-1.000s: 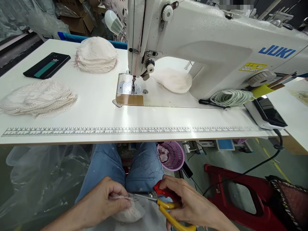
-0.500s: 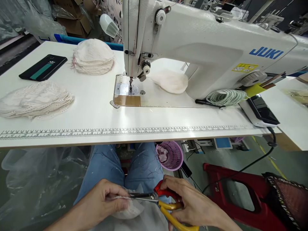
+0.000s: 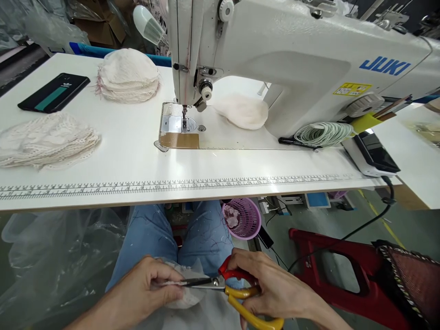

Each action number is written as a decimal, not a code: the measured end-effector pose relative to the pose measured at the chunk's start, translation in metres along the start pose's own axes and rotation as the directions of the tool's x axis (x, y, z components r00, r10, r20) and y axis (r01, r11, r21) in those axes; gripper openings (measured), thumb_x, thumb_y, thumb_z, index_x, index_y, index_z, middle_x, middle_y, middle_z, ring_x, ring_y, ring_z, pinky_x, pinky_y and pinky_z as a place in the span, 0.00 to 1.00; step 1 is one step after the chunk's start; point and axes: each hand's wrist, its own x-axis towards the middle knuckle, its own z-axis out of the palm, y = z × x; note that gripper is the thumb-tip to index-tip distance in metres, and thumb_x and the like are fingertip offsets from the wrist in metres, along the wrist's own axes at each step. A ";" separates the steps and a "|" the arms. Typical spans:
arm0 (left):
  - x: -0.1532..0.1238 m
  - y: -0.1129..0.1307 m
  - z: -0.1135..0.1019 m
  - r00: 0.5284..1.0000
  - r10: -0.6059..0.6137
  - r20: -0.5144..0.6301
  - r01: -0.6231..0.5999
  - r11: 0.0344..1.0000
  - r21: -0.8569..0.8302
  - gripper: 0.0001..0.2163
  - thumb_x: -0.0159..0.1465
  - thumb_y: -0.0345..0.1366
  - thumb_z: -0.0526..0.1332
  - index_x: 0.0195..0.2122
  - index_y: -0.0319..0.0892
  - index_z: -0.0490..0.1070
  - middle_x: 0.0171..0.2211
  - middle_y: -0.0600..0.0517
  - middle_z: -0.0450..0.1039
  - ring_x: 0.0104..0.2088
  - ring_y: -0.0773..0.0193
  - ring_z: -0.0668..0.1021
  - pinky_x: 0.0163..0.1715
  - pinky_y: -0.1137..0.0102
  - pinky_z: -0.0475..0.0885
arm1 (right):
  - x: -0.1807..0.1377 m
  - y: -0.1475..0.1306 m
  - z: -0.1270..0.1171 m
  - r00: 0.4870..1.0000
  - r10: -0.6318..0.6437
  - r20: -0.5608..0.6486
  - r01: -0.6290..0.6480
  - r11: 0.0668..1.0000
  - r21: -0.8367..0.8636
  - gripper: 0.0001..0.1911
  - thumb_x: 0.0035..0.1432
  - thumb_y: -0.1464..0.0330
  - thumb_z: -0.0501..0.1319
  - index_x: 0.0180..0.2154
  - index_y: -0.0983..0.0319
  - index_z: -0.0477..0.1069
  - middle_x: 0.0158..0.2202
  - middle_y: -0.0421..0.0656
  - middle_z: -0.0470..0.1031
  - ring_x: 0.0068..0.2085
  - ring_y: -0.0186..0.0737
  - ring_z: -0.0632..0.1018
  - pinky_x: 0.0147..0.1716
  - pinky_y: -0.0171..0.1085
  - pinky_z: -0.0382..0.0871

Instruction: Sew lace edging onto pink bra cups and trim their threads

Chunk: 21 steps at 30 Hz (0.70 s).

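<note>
Low over my lap, my left hand (image 3: 156,282) pinches a white fabric piece (image 3: 187,298) between thumb and fingers. My right hand (image 3: 261,284) is wrapped round the handles of a pair of scissors (image 3: 216,282), one handle red and the other yellow. The blades point left and lie at the fabric's edge, right by my left fingertips. Whether they are cutting through the cloth cannot be made out. Beneath the hands, more pale sheer material spreads over my lap.
A white JUKI sewing machine (image 3: 292,59) stands on the table (image 3: 130,160), a fabric piece (image 3: 244,112) under its arm. Two fabric stacks (image 3: 129,75) and a black phone (image 3: 54,93) lie left. A purple basket (image 3: 245,220) and red stool (image 3: 330,270) stand below.
The view has shifted slightly. The scissors' blades appear a little further apart at the fabric, while both hands keep their hold in nearly the same place.
</note>
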 end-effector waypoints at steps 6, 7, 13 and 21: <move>0.001 0.006 -0.001 0.999 0.033 0.030 -0.033 0.999 -0.001 0.12 0.58 0.46 0.60 0.34 0.49 0.80 0.34 0.52 0.77 0.37 0.58 0.72 0.37 0.73 0.66 | 0.000 -0.001 -0.001 1.000 0.014 0.020 -0.014 1.000 -0.004 0.22 0.44 0.72 0.65 0.44 0.58 0.68 0.43 0.40 0.73 0.43 0.42 0.73 0.40 0.35 0.62; 0.001 0.007 -0.001 0.998 0.049 0.036 -0.049 0.999 -0.006 0.11 0.58 0.46 0.60 0.33 0.49 0.81 0.33 0.52 0.77 0.36 0.59 0.72 0.36 0.73 0.66 | 0.000 0.000 -0.001 1.000 0.014 0.021 -0.014 1.000 0.000 0.22 0.45 0.72 0.66 0.44 0.58 0.68 0.42 0.40 0.73 0.42 0.42 0.73 0.40 0.35 0.62; 0.004 0.009 -0.001 0.997 0.050 0.065 -0.045 0.996 -0.075 0.12 0.56 0.45 0.61 0.32 0.46 0.81 0.29 0.53 0.78 0.32 0.61 0.74 0.30 0.76 0.67 | 0.001 0.001 0.000 0.999 0.001 0.032 0.000 1.000 -0.024 0.17 0.48 0.70 0.65 0.43 0.59 0.69 0.38 0.40 0.71 0.37 0.40 0.73 0.35 0.33 0.62; 0.006 0.004 0.001 0.993 0.077 0.095 -0.048 0.959 -0.278 0.14 0.55 0.46 0.63 0.35 0.43 0.81 0.33 0.51 0.81 0.33 0.59 0.78 0.31 0.76 0.69 | -0.002 -0.003 -0.003 0.987 0.032 -0.159 -0.036 0.999 -0.022 0.18 0.46 0.69 0.66 0.42 0.59 0.69 0.41 0.41 0.72 0.38 0.40 0.74 0.35 0.33 0.65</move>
